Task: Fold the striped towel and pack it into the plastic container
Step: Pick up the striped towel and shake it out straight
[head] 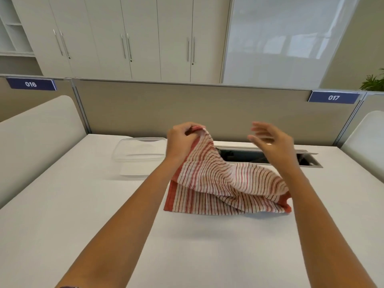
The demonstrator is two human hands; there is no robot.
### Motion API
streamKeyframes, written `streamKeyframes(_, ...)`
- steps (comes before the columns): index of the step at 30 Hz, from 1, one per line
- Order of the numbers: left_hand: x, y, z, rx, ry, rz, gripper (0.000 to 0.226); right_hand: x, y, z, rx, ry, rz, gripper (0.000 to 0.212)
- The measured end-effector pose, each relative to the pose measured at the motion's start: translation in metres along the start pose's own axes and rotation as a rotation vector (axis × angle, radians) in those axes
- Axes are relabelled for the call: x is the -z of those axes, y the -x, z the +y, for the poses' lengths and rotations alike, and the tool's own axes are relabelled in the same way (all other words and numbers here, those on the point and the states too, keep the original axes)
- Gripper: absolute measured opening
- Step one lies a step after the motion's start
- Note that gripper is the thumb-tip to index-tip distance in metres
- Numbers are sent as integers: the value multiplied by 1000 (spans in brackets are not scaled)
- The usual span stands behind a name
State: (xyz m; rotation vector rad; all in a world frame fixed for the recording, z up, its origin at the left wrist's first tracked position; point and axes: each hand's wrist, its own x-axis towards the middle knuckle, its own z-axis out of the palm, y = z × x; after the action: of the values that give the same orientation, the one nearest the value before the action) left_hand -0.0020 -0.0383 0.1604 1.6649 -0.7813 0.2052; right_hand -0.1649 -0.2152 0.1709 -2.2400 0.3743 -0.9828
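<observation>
The striped towel [224,188], white with red stripes and red edges, lies partly on the white desk at centre right. My left hand [182,140] pinches one corner of it and holds that corner up above the desk, so the cloth drapes down to the surface. My right hand [270,142] hovers to the right of that corner, fingers spread and blurred, holding nothing. The clear plastic container [141,150] stands on the desk just left of my left hand, with nothing in it.
A flat pale lid [135,170] lies in front of the container. An open cable slot [266,157] is sunk into the desk behind the towel. A beige partition [207,109] closes the far edge; curved white dividers [37,138] stand at both sides.
</observation>
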Motion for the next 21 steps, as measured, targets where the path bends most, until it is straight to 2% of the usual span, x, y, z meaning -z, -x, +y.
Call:
streamKeyframes(2, -13, 0, 18, -27, 51, -68, 14, -19, -8, -23, 51, -20, -146, 52)
streamKeyframes(4, -21, 0, 32, -54, 91, -92, 11, -36, -12, -38, 94, -1, -198, 52)
streamKeyframes(7, -25, 2, 43, -82, 177, -78, 15, -47, -18, -46, 111, -12, -66, 32)
streamKeyframes(10, -23, 10, 32, -73, 186, -115, 30, -43, -25, -52, 90, -62, 18, 20)
streamKeyframes(12, -22, 17, 13, -27, 113, -186, 34, -36, -31, -56, 77, -93, 87, 19)
streamKeyframes(15, -15, 28, -26, 58, -56, -284, 26, -19, -38, -58, 54, -118, 178, 24)
streamKeyframes(21, 23, 40, -93, 258, -217, -242, 12, 28, -46, -42, -10, -169, 400, 31)
